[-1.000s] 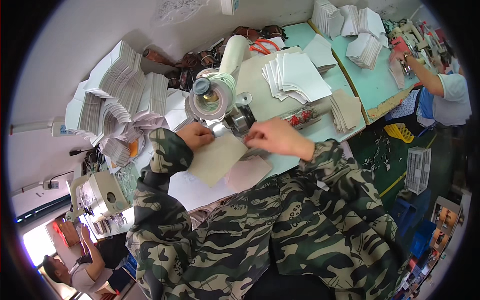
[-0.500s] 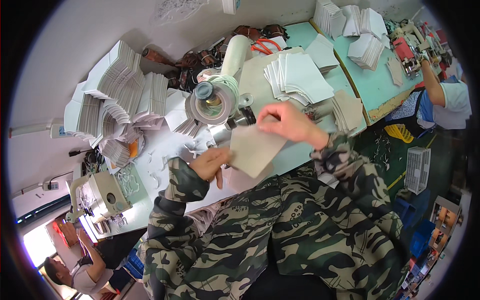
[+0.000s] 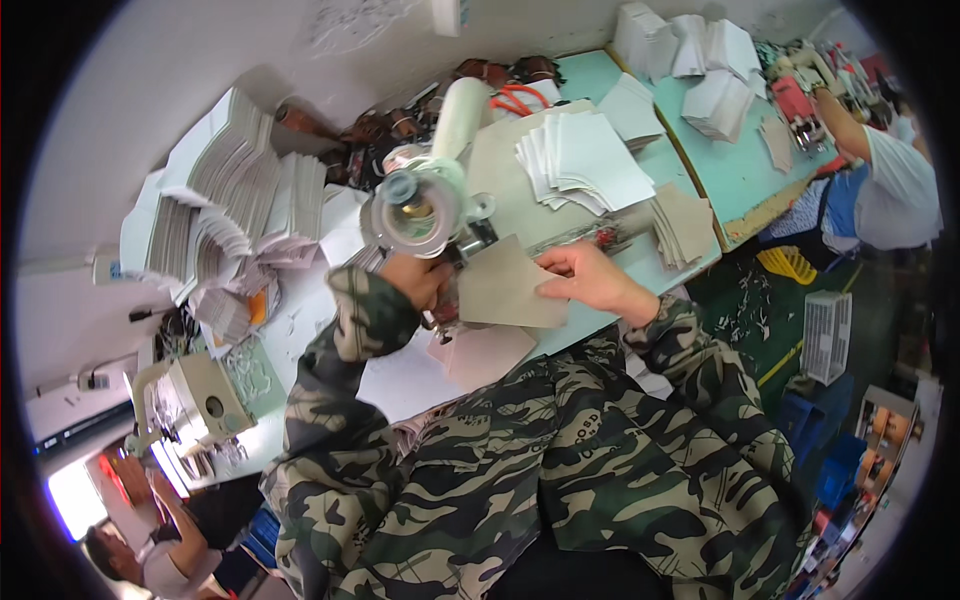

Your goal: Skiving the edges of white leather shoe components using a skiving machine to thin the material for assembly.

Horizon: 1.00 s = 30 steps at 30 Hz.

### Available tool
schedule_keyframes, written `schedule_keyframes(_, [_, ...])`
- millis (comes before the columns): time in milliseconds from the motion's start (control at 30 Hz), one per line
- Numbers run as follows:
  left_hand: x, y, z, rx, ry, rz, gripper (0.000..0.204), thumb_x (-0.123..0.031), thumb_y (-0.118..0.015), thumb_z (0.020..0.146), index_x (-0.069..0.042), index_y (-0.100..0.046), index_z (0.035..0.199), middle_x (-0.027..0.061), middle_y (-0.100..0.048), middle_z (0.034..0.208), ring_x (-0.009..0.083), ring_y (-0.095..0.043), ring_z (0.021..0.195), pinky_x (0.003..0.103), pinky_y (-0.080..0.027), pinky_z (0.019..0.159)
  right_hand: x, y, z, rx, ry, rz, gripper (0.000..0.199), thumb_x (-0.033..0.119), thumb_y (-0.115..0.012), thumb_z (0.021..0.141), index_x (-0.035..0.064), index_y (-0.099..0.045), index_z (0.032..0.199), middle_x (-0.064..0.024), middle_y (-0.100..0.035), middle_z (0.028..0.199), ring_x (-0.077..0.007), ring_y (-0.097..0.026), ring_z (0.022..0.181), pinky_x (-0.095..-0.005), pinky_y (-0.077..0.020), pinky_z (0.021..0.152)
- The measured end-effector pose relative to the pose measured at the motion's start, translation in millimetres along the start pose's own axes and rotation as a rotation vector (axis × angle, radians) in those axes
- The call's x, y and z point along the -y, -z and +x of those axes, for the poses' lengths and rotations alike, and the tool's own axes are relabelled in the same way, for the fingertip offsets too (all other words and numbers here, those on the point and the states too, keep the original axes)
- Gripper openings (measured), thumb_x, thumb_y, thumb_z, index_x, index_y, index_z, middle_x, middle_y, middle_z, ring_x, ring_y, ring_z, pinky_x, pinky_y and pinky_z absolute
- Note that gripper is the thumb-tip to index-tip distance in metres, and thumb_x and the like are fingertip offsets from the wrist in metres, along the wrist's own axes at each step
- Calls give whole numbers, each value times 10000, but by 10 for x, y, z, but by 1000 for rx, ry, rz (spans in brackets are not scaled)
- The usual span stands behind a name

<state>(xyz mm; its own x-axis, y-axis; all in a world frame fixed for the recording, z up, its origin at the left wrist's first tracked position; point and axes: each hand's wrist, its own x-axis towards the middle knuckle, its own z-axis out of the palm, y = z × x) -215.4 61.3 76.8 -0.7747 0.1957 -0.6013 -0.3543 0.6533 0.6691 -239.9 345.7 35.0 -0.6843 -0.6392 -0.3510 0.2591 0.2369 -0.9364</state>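
A beige flat panel (image 3: 510, 285), stiff like board or leather, lies tilted at the front of a sewing-type machine (image 3: 415, 210) with a pale round head and column. My right hand (image 3: 595, 280) pinches its right edge between thumb and fingers. At the panel's left side, my left hand (image 3: 418, 280) is curled close under the machine head. The machine partly hides its fingers, so what they grip does not show. Below the panel, a pinkish-beige piece (image 3: 485, 355) rests on the white tabletop.
White panels (image 3: 590, 160) are fanned out behind my right hand, beside a stack of beige pieces (image 3: 680, 225). Tall stacks of white pieces (image 3: 220, 165) stand at left. Orange-handled scissors (image 3: 520, 98) lie behind. Another machine (image 3: 200, 395) is at far left. Co-workers sit on both sides.
My left hand has moved up and left, in beside the machine head. The panel has turned and shifted against the machine. My right hand has moved down along its right edge.
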Motion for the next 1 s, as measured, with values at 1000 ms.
schedule_keyframes(1000, [1120, -1710, -260, -523, -516, 593, 141, -131, -633, 794, -97, -564, 912, 79, -582, 890, 236, -629, 661, 374, -475, 514, -974, -894, -236, -94, 164, -519, 337, 182, -673, 785, 2, -569, 1050, -186, -590, 936, -364, -596, 875, -435, -479, 735])
